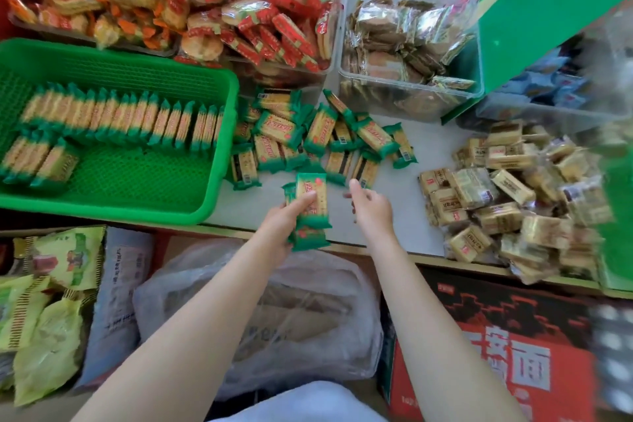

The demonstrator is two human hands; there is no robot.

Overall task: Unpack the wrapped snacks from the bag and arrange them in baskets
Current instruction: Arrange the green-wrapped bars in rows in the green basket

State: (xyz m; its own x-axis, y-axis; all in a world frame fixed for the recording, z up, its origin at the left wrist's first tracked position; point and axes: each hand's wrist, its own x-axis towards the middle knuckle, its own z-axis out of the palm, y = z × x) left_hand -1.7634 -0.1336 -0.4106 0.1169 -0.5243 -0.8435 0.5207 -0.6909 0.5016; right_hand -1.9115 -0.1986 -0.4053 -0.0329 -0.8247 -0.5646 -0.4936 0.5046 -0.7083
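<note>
my left hand gripping a stack of crinkly green-wrapped snack packs, right hand loosely open, ribbed green plastic basket beside

A green plastic basket with a mesh floor sits at the left of the tabletop. Inside it, green-wrapped snack packs stand on edge in a long row, with a shorter second row begun in front at the left. Just right of the basket, a loose heap of the same packs lies scattered flat and overlapping. A small stack of these packs is held in front of the heap, above the tabletop's near edge.
</note>
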